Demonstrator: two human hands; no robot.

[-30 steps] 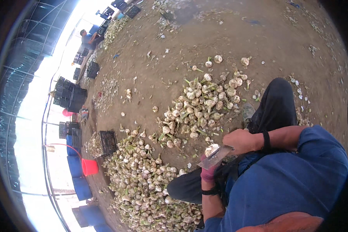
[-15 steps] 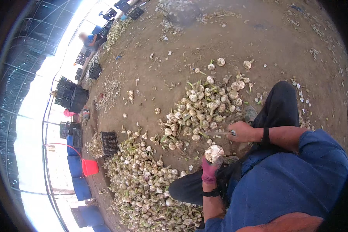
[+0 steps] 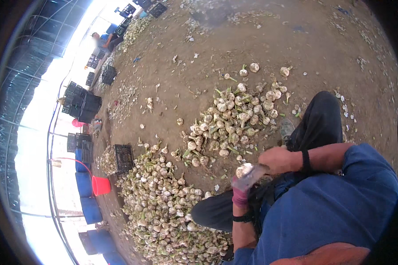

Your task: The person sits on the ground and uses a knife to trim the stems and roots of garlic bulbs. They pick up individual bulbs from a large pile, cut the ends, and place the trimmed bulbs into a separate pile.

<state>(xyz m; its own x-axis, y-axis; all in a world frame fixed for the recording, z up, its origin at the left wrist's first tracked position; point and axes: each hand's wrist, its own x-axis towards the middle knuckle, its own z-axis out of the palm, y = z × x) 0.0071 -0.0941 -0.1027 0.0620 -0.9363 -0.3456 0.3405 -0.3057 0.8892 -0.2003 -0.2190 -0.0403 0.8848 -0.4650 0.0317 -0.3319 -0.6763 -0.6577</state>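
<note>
My left hand (image 3: 239,195), in a pink glove, grips a white garlic bulb (image 3: 243,169) above my knee. My right hand (image 3: 276,160) holds a knife (image 3: 253,176), its grey blade laid against the bulb. A pile of trimmed garlic bulbs (image 3: 234,119) lies on the dirt just beyond my hands. A larger heap of garlic with stalks (image 3: 163,207) spreads on my left side. My dark trouser leg (image 3: 318,119) stretches out past the right hand.
A black crate (image 3: 123,158) with garlic stands at the big heap's far edge. A red bucket (image 3: 100,185), blue barrels (image 3: 89,207) and stacked black crates (image 3: 84,106) line the left side. Another person (image 3: 102,40) sits far off. Bare dirt floor (image 3: 296,48) lies beyond.
The knife blade was across the bulb, then my right hand drew away to the right; now it is back with the blade against the bulb in my left hand.
</note>
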